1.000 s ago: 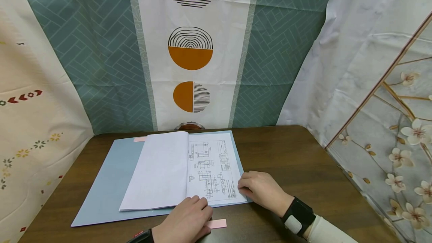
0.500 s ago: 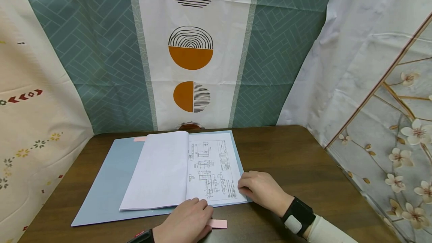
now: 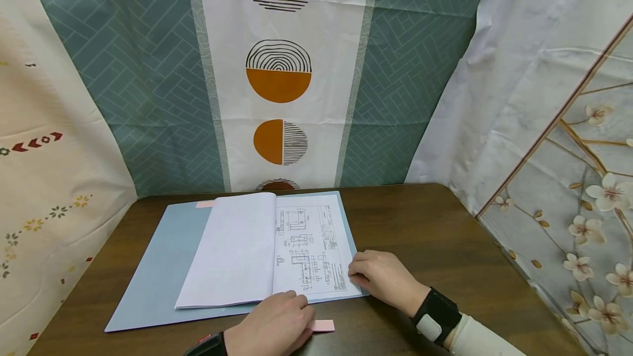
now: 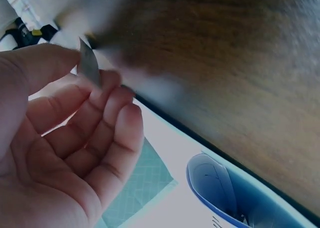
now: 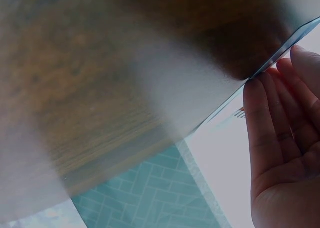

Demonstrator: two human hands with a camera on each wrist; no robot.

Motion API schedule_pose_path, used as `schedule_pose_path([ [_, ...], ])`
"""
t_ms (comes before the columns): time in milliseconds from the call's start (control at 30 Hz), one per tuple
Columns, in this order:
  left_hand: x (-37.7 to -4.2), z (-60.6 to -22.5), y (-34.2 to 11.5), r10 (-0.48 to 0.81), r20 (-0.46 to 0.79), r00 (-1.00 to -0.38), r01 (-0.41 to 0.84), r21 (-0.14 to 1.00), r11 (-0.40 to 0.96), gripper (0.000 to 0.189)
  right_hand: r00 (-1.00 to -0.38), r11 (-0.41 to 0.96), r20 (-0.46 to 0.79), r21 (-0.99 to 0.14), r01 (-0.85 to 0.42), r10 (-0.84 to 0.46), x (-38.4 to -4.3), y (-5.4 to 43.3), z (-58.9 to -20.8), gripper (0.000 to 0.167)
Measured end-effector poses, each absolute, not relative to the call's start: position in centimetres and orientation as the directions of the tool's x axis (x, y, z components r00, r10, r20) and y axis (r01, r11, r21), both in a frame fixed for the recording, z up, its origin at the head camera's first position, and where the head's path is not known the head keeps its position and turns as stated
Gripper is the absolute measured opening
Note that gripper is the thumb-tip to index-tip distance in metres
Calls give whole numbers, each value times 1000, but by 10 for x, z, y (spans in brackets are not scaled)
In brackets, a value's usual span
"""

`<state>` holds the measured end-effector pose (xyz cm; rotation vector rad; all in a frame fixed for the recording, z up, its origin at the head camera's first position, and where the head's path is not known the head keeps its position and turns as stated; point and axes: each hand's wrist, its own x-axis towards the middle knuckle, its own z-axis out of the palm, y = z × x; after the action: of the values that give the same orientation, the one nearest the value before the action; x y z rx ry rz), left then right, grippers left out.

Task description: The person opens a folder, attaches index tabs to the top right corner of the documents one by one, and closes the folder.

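My left hand (image 3: 274,323) pinches a small pink paper strip (image 3: 323,326) between thumb and fingers, in front of the folder's lower edge. The left wrist view shows the strip (image 4: 89,66) edge-on, grey in shadow, at the thumb tip. A light blue folder (image 3: 148,273) lies spread on the table, with white sheets inside. The left sheet (image 3: 229,251) is blank; the right page (image 3: 314,243) carries technical drawings. At that page's lower right corner rests my right hand (image 3: 381,273). Its fingertips (image 5: 255,88) touch along the folder's edge in the right wrist view.
Another pink strip (image 3: 204,204) sticks out at the top left of the sheets. The brown wooden table (image 3: 415,224) extends to the right of the folder. Patterned cloth (image 3: 158,98) hangs behind the table and at both sides.
The left hand has shifted very slightly right and down with the pink strip, which shows a little tilted now. The right hand and folder stay put.
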<state>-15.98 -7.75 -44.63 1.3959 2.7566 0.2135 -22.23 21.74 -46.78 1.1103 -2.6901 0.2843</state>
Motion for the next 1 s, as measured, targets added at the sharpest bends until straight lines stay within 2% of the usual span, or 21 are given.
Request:
schedule_pose_path([
  [167, -163, -446, -77, 810, 71, -582, 811, 116, 573, 11, -695, 699, 264, -96, -709, -669, -223, 217, -468, 16],
  [533, -171, -436, -75, 816, 49, -576, 817, 33, 575, 18, -697, 701, 262, -95, -707, -667, -223, 217, -467, 16],
  [700, -182, -432, -72, 780, 136, -611, 791, 78, 606, 11, -698, 702, 257, -95, -706, -668, -223, 217, -466, 16],
  [833, -194, -431, -71, 736, 228, -638, 767, 100, 634, 15, -706, 708, 249, -97, -699, -663, -223, 216, -466, 17],
  [1000, -208, -433, -68, 689, 275, -670, 735, 120, 667, 21, -714, 713, 235, -106, -693, -659, -222, 214, -465, 18],
])
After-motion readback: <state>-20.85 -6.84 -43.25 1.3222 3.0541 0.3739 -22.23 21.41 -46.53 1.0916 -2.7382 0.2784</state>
